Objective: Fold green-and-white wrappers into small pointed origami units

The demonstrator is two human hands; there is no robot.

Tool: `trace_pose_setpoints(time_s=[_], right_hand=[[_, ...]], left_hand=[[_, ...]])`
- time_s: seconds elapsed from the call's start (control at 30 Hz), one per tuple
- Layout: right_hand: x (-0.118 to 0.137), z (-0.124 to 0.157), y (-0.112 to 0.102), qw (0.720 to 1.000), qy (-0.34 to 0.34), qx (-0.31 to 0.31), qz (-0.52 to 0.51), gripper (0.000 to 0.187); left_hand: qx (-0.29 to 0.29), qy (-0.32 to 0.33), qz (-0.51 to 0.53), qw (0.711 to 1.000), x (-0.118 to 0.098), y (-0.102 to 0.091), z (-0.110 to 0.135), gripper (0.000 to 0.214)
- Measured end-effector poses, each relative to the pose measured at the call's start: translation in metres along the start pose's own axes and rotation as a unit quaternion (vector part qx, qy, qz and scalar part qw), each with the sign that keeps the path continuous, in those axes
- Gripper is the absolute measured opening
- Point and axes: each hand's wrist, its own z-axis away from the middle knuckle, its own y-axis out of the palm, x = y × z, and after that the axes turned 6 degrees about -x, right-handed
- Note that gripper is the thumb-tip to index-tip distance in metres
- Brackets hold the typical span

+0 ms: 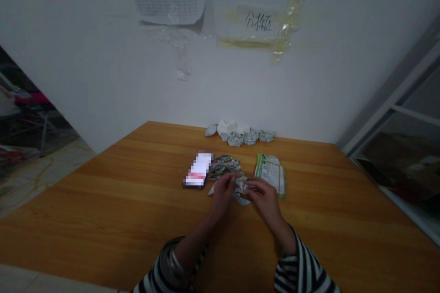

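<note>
My left hand [222, 196] and my right hand [265, 197] meet just above the table, fingers pinched on a small crumpled piece of printed paper [241, 186]. Its fine detail is too small and dim to read. Under and beside the hands lie more pale printed scraps [243, 201], partly covered. Just beyond my left hand is a heap of thin, crumpled printed strips [224, 164]. Right of my right hand, flat green-and-white printed sheets or packets [271, 174] overlap each other.
A phone [199, 170] with a lit, blurred-out screen lies left of the heap. Along the wall, crumpled printed paper wads [237, 139] form a row with white tissue-like pieces [227, 127]. The wooden table [137, 192] meets the wall; a framed shelf [395, 107] stands at right.
</note>
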Motion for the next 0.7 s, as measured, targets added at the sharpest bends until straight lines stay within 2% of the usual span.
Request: trace_pose_setpoints(time_s=[0.17, 0.27, 0.37, 0.43, 0.5, 0.6, 0.63, 0.7], right_hand=[[-0.002, -0.003, -0.008, 1.000, -0.010, 0.023, 0.017, 0.013], [0.002, -0.007, -0.015, 0.997, -0.007, 0.074, 0.019, 0.012], [0.003, -0.009, -0.020, 0.993, 0.001, 0.117, 0.000, 0.011], [0.002, -0.008, -0.019, 0.992, 0.016, 0.120, -0.026, 0.014], [0.001, -0.006, -0.014, 0.991, 0.042, 0.108, -0.071, 0.030], [0.002, 0.000, -0.002, 0.981, 0.079, 0.083, -0.158, 0.065], [0.004, 0.002, 0.001, 0.978, 0.088, 0.081, -0.173, 0.067], [0.008, 0.004, 0.006, 0.975, 0.106, 0.081, -0.178, 0.059]], left_hand=[[0.043, -0.015, 0.010, 0.999, 0.005, -0.005, -0.008, 0.034], [0.106, -0.058, 0.006, 0.993, 0.010, -0.013, -0.015, 0.053], [0.176, -0.081, -0.016, 0.981, 0.009, -0.020, -0.019, 0.042], [0.197, -0.089, -0.005, 0.976, 0.006, -0.021, -0.019, 0.036], [0.175, -0.086, 0.004, 0.981, 0.002, -0.020, -0.018, 0.033], [0.088, -0.068, 0.012, 0.994, -0.001, -0.015, -0.017, 0.030], [0.059, -0.063, 0.017, 0.996, 0.000, -0.013, -0.016, 0.029], [0.012, -0.053, 0.024, 0.998, 0.002, -0.010, -0.015, 0.028]])
